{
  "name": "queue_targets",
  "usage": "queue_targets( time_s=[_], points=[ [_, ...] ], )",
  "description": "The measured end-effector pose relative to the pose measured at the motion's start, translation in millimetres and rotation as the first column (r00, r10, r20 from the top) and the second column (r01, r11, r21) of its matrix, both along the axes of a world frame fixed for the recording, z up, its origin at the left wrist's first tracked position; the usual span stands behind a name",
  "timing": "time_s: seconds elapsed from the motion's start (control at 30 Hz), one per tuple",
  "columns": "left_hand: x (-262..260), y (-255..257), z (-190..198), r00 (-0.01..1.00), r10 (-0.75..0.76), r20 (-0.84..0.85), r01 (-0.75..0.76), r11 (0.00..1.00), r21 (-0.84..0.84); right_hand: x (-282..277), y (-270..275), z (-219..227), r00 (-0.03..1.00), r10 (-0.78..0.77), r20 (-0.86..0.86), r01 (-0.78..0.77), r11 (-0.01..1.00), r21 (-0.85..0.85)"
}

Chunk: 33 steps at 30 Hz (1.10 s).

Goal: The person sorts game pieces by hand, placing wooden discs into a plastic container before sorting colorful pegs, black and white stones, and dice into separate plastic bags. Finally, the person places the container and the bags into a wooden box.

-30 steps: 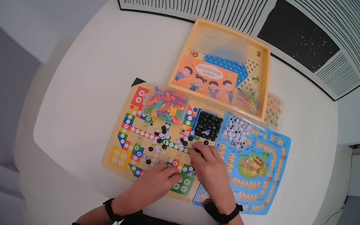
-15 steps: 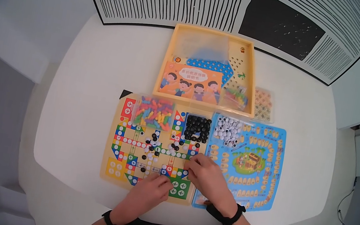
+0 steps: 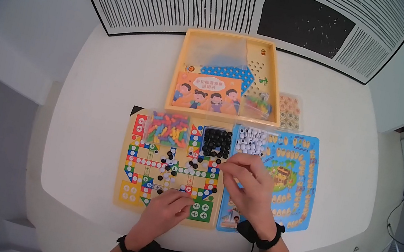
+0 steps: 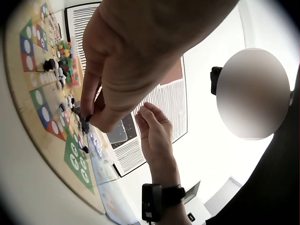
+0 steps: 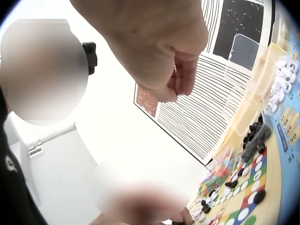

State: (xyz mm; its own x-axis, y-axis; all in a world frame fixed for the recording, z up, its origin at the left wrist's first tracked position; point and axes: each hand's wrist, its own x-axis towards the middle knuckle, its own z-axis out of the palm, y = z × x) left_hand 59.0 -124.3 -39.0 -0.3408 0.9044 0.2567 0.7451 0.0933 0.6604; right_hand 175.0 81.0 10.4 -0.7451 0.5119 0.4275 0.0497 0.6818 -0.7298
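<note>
My left hand (image 3: 163, 215) is low over the front of a yellow ludo-style board (image 3: 119, 203). Its thumb and finger pinch a small black game piece (image 4: 88, 118), seen in the left wrist view. The right hand (image 3: 251, 190) is raised above the seam between that board and a blue board (image 3: 303, 198). Its fingers are loosely curled, and no piece shows between them. Beneath it, a black piece (image 3: 214, 190) lies on the yellow board's right side. Close past its fingertips stands a box of black pieces (image 3: 217, 142). Black and white pieces (image 3: 170, 161) lie scattered mid-board.
A box of white pieces (image 3: 250, 141) stands on the blue board, and a box of colourful pegs (image 3: 168, 128) on the yellow one. Behind them is a wooden tray (image 3: 172, 85) with an orange booklet (image 3: 208, 93). A pack of round discs (image 3: 291, 112) lies beside the tray.
My right hand has lifted from the yellow board's right side and moved away, leaving a black piece in view there. The left hand stays low at the board's front, shifting slightly. The head view has shifted.
</note>
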Motion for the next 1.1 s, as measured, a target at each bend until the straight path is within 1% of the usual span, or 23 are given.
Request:
queue_targets(
  time_s=[0.07,0.1,0.13,0.17,0.2,0.27,0.33,0.37,0.43,0.5,0.53,0.6,0.63,0.7,0.73,0.8,0.87,0.9,0.93,0.97,1.03,1.07,1.1],
  points=[
    [-7.2,12.8,10.5,1.0,-0.001,0.017,0.0,0.999,0.032,-8.0,8.1,-1.6,0.997,-0.043,-0.066,0.048,0.996,0.079],
    [-11.2,20.7,15.4,0.999,0.003,0.037,-0.005,0.998,0.067,-7.1,9.3,-9.3,0.997,-0.043,-0.066,0.048,0.996,0.081],
    [-15.8,29.8,18.9,0.999,0.004,0.036,-0.007,0.998,0.07,-5.1,11.6,-20.9,0.999,-0.031,0.041,0.027,0.996,0.084],
    [-21.3,39.9,22.8,0.999,-0.006,0.043,0.001,0.993,0.116,-3.1,12.7,-27.1,0.989,-0.014,0.146,0.001,0.996,0.087],
    [-27.7,50.0,26.7,0.999,-0.012,0.05,0.004,0.987,0.161,1.3,9.5,-29.0,0.99,-0.003,0.144,-0.01,0.996,0.091],
    [-39.5,70.5,32.0,0.998,0.015,0.065,-0.028,0.981,0.194,16.4,-6.5,-36.7,0.958,0.071,0.279,-0.084,0.996,0.036],
    [-49.0,91.7,32.7,0.996,0.035,0.081,-0.053,0.971,0.232,25.7,-20.9,-46.9,0.942,0.104,0.32,-0.121,0.992,0.033],
    [-54.4,104.1,29.6,0.998,0.031,0.062,-0.043,0.976,0.214,29.4,-26.3,-52.5,0.928,0.119,0.354,-0.138,0.99,0.028],
    [-61.9,116.4,18.7,0.999,0.026,0.035,-0.032,0.978,0.206,35.0,-34.0,-64.6,0.931,0.098,0.352,-0.13,0.989,0.069],
    [-67.6,124.9,8.8,0.992,0.026,-0.124,-0.005,0.986,0.165,36.5,-35.2,-68.0,0.927,0.064,0.369,-0.125,0.982,0.144],
    [-67.6,122.7,10.3,0.992,0.024,-0.127,-0.002,0.985,0.17,34.9,-34.7,-66.4,0.929,0.06,0.366,-0.122,0.981,0.148],
    [-65.5,104.7,15.7,0.985,0.09,-0.147,-0.063,0.982,0.178,33.7,-37.8,-64.2,0.924,0.035,0.381,-0.099,0.984,0.149],
    [-63.1,92.5,20.5,0.986,0.085,-0.143,-0.061,0.984,0.166,34.0,-39.5,-65.8,0.922,0.037,0.385,-0.097,0.986,0.138],
    [-59.4,63.4,28.6,0.991,0.128,-0.04,-0.121,0.982,0.148,29.1,-39.8,-69.5,0.887,-0.004,0.462,-0.115,0.966,0.23],
    [-58.1,48.1,25.5,0.99,0.132,-0.041,-0.126,0.983,0.131,25.8,-36.9,-68.2,0.886,0.008,0.463,-0.12,0.969,0.214],
    [-51.2,14.7,17.6,0.97,0.227,0.086,-0.231,0.972,0.045,21.2,-24.5,-60.7,0.908,0.081,0.41,-0.17,0.968,0.187],
    [-45.7,-12.7,9.0,0.956,0.277,0.099,-0.276,0.961,-0.023,12.4,-10.0,-41.0,0.925,0.115,0.363,-0.17,0.978,0.124],
    [-42.8,-23.7,4.8,0.94,0.321,0.114,-0.314,0.946,-0.076,6.4,-3.4,-24.5,0.965,0.076,0.25,-0.11,0.986,0.128],
    [-39.2,-31.8,-0.1,0.938,0.327,0.111,-0.319,0.944,-0.086,-0.2,2.2,-15.4,0.99,0.031,0.135,-0.048,0.991,0.128],
    [-35.3,-37.2,-5.4,0.928,0.355,0.115,-0.347,0.934,-0.084,-7.4,7.6,-13.4,0.99,0.035,0.136,-0.052,0.991,0.122],
    [-30.2,-40.3,-10.6,0.917,0.38,0.124,-0.373,0.925,-0.078,-15.1,15.1,-10.1,0.993,-0.096,0.063,0.082,0.976,0.2],
    [-29.1,-39.7,-12.2,0.926,0.368,0.082,-0.364,0.93,-0.062,-15.8,14.1,-11.8,0.993,-0.096,0.063,0.081,0.975,0.205],
    [-28.5,-39.0,-13.2,0.933,0.357,0.039,-0.355,0.934,-0.045,-17.2,11.8,-16.4,0.985,-0.144,0.092,0.12,0.966,0.229]
  ],
)
